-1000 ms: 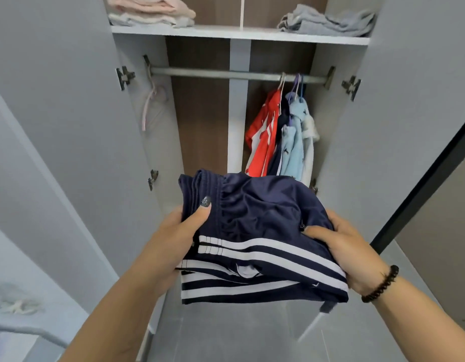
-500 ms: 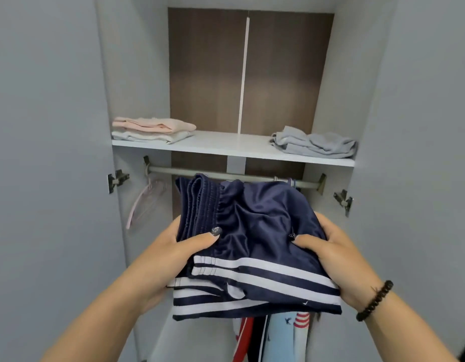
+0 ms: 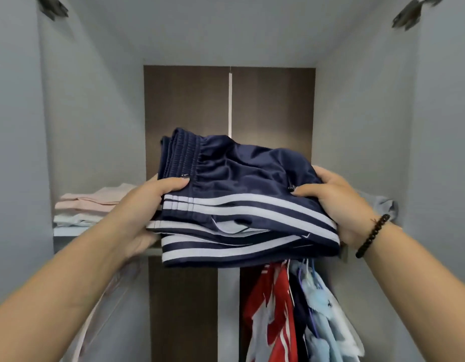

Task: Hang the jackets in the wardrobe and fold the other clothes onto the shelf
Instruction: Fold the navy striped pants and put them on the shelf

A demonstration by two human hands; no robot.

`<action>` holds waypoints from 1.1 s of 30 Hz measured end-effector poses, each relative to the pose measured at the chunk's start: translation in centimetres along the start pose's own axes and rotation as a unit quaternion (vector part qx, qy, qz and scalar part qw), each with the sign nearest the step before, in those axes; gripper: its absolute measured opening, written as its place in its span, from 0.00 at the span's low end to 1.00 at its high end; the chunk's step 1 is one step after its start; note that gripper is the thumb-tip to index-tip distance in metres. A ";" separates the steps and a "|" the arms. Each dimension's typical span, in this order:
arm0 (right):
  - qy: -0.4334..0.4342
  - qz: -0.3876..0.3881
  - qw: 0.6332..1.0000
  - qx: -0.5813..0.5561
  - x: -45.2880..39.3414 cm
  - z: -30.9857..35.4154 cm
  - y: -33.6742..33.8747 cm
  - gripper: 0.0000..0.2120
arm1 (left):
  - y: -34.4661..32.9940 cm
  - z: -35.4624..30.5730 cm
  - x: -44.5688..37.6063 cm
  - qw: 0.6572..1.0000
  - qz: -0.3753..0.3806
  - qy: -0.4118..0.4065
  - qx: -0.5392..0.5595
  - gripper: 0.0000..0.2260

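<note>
Both hands hold folded navy shorts (image 3: 242,202) up at the shelf (image 3: 69,231), inside the open wardrobe (image 3: 356,126).

L hand (image 3: 145,212) grips shorts' left edge: thumb curled over the top by the waistband, fingers under, out of sight. R hand (image 3: 338,205) grips right edge same way, thumb on top, rest wrapped under; bead bracelet (image 3: 372,236) on that wrist. Shorts sit mid-shelf, in front of it; can't tell if touching it yet. Pink/white folded stack (image 3: 93,207) on shelf left of shorts, grey garment (image 3: 383,205) on shelf to their right. Red and lt-blue jackets (image 3: 291,314) hang below the shelf, under shorts' right side.
</note>
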State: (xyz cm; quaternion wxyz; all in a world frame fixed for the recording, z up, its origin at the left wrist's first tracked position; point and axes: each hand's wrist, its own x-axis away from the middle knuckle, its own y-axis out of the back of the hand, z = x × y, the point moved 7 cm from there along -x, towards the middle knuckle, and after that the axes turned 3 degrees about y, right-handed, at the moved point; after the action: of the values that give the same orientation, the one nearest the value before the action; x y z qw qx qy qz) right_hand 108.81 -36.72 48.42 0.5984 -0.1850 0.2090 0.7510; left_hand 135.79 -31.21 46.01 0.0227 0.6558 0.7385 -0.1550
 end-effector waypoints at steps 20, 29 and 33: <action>-0.147 -0.089 0.803 0.570 -17.1 -3.4 17.4 0.16 | -18.5 8.3 -21.1 0.962 0.190 0.195 -0.033 0.11; -0.169 -0.040 0.656 0.734 -17.3 -5.9 18.8 0.13 | -20.4 10.5 -22.0 0.972 0.177 0.151 -0.024 0.12; -0.156 0.009 0.612 0.775 -17.9 -6.4 17.8 0.15 | -20.5 10.1 -21.3 0.965 0.138 0.148 -0.169 0.11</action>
State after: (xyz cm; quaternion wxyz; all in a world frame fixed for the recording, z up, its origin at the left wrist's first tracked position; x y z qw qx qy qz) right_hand 95.48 -58.33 54.06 0.5357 0.4698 0.6182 0.3319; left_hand 117.00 -56.21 45.55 0.0450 0.7535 0.6516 0.0752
